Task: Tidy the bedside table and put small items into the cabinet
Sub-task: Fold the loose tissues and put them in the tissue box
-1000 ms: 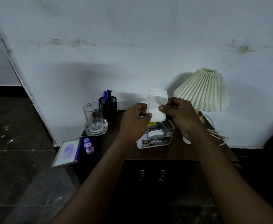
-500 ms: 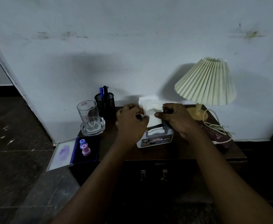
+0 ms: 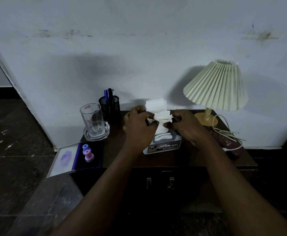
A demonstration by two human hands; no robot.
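Observation:
A white tissue [image 3: 158, 113] sticks up out of a small tissue box [image 3: 163, 146] in the middle of the dark bedside table [image 3: 182, 160]. My left hand [image 3: 139, 128] pinches the tissue from the left and my right hand [image 3: 187, 126] pinches it from the right, bunching it just above the box slot. At the table's left edge lies an open blue stamp-pad case [image 3: 76, 155] with two small bottles, blue [image 3: 85, 148] and pink [image 3: 89, 156], standing in it. The cabinet doors [image 3: 159, 183] below are closed.
A glass [image 3: 91, 119] stands in a glass dish at the back left, beside a black mesh pen holder [image 3: 109, 107]. A pleated lamp [image 3: 217, 87] stands at the back right, its cord looped over a dark book [image 3: 224, 142]. A white wall is right behind.
Both hands have lowered with the tissue, from held up above the box to pressed and bunched near its slot. The view has shifted slightly.

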